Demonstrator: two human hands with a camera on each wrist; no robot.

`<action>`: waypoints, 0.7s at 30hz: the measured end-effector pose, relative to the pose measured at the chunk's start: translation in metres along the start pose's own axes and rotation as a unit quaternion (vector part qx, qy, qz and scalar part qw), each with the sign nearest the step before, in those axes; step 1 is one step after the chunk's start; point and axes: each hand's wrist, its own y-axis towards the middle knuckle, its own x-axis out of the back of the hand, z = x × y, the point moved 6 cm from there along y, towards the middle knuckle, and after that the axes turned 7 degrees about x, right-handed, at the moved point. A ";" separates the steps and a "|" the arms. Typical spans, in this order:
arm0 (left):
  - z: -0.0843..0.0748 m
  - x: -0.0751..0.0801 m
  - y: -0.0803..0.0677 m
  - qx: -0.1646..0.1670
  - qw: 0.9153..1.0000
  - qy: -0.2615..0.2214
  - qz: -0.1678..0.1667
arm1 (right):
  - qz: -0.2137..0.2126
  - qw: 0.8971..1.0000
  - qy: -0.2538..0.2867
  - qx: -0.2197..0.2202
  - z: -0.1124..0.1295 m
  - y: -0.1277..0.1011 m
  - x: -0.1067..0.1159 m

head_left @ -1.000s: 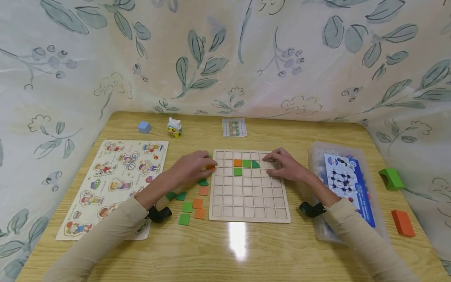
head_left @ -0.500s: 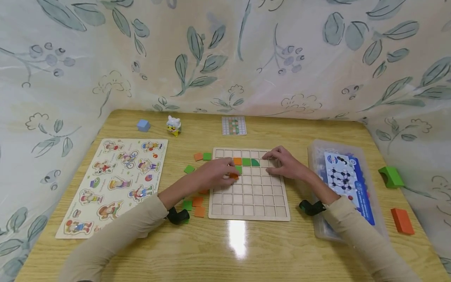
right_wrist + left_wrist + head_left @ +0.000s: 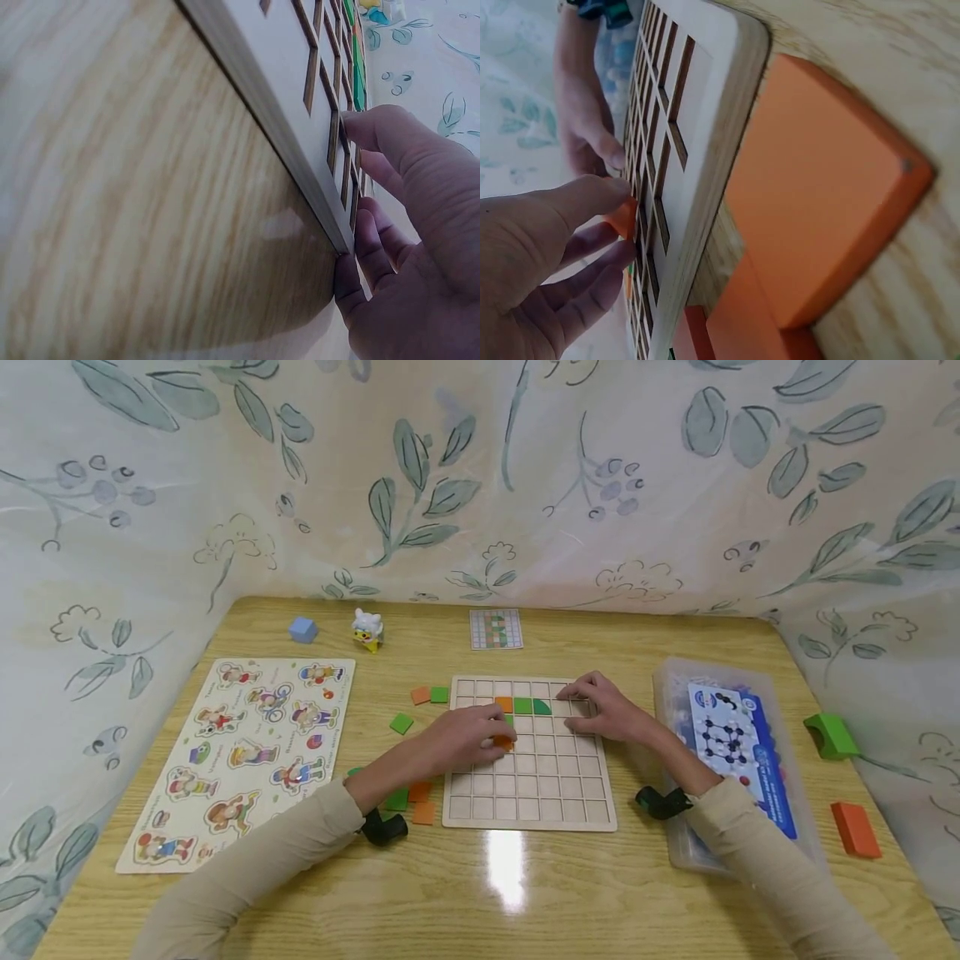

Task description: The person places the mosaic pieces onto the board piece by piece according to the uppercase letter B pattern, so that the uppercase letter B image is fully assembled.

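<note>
Step in hand, as I judge it: laying an orange tile (image 3: 621, 219) into the grid board (image 3: 528, 786); the left hand's (image 3: 467, 737) grip is closed to a thumb-and-finger pinch on that tile, left of the board's middle, just on the near side of a half-hidden green square (image 3: 510, 720); cannot tell whether it is seated; the right hand's (image 3: 607, 706) grip is loosely parted, touching the board's right edge, no tile in it (probably steadying); next move likely calls for squaring the tile to its cell, then releasing without nudging its neighbours.

Count: on the board, besides the held tile, one orange square (image 3: 503, 703), two green squares (image 3: 522, 705) (half-hidden one included), one dark green quarter-round (image 3: 541, 707); loose on the counter (image 3: 585, 902), left of the board, at least three orange pieces (image 3: 423, 812) and three green pieces (image 3: 401, 723); forearm may hide more; one pattern card (image 3: 496, 629), far side.
</note>
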 end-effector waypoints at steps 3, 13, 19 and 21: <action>0.001 0.000 -0.001 0.004 1.000 -0.001 -0.002 | 0.003 1.000 0.000 -0.001 0.000 0.000 -0.001; 0.002 -0.004 -0.001 0.005 1.000 -0.022 0.012 | 0.007 1.000 -0.005 0.002 -0.001 0.002 0.000; 0.000 -0.004 -0.003 -0.010 0.999 -0.031 0.000 | 0.002 1.000 -0.007 0.005 0.000 0.002 0.000; 0.000 -0.003 -0.004 -0.014 0.999 -0.028 -0.007 | 0.002 1.000 -0.006 0.008 0.001 0.002 0.000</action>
